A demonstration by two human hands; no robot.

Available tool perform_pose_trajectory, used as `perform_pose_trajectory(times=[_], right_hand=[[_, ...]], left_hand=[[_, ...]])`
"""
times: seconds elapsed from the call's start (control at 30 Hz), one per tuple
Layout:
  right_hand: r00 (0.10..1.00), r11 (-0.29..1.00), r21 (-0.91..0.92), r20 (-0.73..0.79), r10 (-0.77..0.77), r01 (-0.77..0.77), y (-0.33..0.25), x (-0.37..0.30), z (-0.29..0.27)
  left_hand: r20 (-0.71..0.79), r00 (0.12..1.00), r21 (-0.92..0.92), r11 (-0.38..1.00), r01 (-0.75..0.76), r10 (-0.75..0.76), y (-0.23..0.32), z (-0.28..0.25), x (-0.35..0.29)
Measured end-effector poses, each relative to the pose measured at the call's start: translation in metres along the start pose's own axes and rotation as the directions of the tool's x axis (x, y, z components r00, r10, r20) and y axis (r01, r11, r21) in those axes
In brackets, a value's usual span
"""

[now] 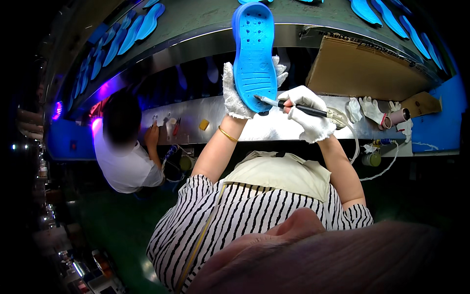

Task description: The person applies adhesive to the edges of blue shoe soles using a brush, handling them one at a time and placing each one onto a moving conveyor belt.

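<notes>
A bright blue shoe sole point(254, 59) with small holes in its upper part and raised ridges lower down is held upright over the bench edge. My left hand point(235, 98), in a white knit glove, wraps round it from behind, with fingers showing at its right edge. In my white-gloved right hand point(306, 110) is a brush point(313, 111) with a dark handle and a pale hose or cord at its back end. Its tip meets the lower left part of the sole. The bare thumb tip of that glove shows.
Blue soles point(142, 29) lie in rows on the green belt point(200, 19). A cardboard sheet point(362, 68) leans at the right, beside spare gloves point(372, 109) and a spool point(399, 116). On the metal ledge point(191, 110) sits a yellow block point(203, 124). A co-worker point(125, 152) sits at the left.
</notes>
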State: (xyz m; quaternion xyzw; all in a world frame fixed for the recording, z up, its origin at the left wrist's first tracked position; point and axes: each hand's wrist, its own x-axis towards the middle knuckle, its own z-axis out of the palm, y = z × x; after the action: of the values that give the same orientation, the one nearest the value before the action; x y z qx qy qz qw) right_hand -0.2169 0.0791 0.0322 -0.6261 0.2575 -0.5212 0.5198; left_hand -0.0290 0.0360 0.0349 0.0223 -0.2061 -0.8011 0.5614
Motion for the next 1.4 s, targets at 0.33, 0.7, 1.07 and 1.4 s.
perform_pose_trajectory(times=[0.33, 0.7, 1.07, 1.4], right_hand=[[0.94, 0.939, 0.111, 0.139, 0.311, -0.327, 0.007, -0.032, -0.009], [0.929, 0.859, -0.365, 0.232, -0.289, 0.359, -0.018, 0.012, 0.003], [0.905, 0.93, -0.255, 0.266, 0.332, -0.266, -0.035, 0.022, -0.015], [0.932, 0.858, -0.5, 0.244, 0.27, -0.118, -0.044, 0.017, -0.04]], left_hand=[[0.101, 0.987, -0.065, 0.989, 0.135, -0.128, 0.014, -0.007, 0.001], [-0.02, 0.955, 0.16, 0.942, 0.296, -0.297, 0.019, 0.0, 0.014], [-0.372, 0.819, 0.341, 0.756, 0.559, -0.438, 0.026, -0.008, 0.021], [-0.386, 0.802, 0.416, 0.691, 0.592, -0.455, 0.025, 0.015, 0.017]])
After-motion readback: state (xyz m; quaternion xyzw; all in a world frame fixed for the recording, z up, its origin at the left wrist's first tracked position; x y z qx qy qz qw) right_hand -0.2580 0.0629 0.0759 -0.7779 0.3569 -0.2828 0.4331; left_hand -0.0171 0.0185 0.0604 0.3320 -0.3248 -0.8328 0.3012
